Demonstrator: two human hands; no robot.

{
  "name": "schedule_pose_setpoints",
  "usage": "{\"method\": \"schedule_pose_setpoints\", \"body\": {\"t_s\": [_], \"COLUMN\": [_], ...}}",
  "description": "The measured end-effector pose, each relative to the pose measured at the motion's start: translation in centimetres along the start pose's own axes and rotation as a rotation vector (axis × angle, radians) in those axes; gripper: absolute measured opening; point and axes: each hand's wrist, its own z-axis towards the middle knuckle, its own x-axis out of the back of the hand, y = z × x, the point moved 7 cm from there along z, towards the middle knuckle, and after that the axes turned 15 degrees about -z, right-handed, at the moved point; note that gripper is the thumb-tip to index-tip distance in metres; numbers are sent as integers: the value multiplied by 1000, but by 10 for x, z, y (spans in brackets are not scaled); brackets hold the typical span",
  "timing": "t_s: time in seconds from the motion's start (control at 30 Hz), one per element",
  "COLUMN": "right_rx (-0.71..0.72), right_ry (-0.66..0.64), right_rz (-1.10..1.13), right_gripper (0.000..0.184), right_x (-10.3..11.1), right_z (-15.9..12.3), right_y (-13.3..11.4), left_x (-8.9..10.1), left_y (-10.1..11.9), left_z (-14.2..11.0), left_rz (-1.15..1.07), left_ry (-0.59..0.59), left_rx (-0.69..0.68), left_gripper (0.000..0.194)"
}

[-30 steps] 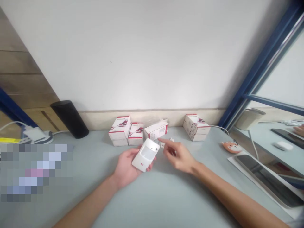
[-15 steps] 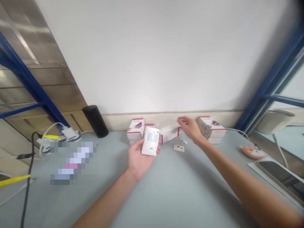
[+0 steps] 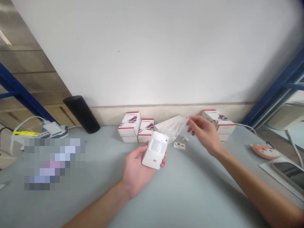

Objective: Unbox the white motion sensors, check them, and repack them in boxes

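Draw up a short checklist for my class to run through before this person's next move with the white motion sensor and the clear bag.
1. Sensor held securely: ok. The white motion sensor sits in the left hand, between thumb and fingers.
2. Bag gripped: ok. The right hand pinches a corner of the clear plastic bag.
3. Bag empty: cannot tell, the plastic is too glossy.
4. Small parts in sight: ok. A white bracket and a small white piece lie on the table.
5. Right hand free: not ok, it holds the bag.
6. Sensor's back intact: cannot tell, it faces the palm.
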Motion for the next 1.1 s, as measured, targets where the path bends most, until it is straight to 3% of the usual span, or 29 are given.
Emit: {"method": "schedule_pose_setpoints", "body": {"t_s": [0.23,0.6,0.83,1.0,1.1], "right_rx": [122,96,76,77,67], "right_ry": [33,101,5,19,16], "right_rz": [-18,-56,-13,30,58], "right_gripper": [43,31,41,40,37], "right_x": [4,11,6,8,7], "right_z": [2,-3,-6,-5,-4], "right_y": [3,-7,-13,-12,-9], "left_x": [-3,-4,-7,-7,-7], "left_y": [8,16,11,14,12], "left_z": [3,1,2,2,3], "left_rz": [-77,-128,-16,13,87], "left_ry": [23,-58,-70,-90,-122], "left_rx": [4,55,41,-27,9], "left_gripper": [42,46,38,53,60]}}
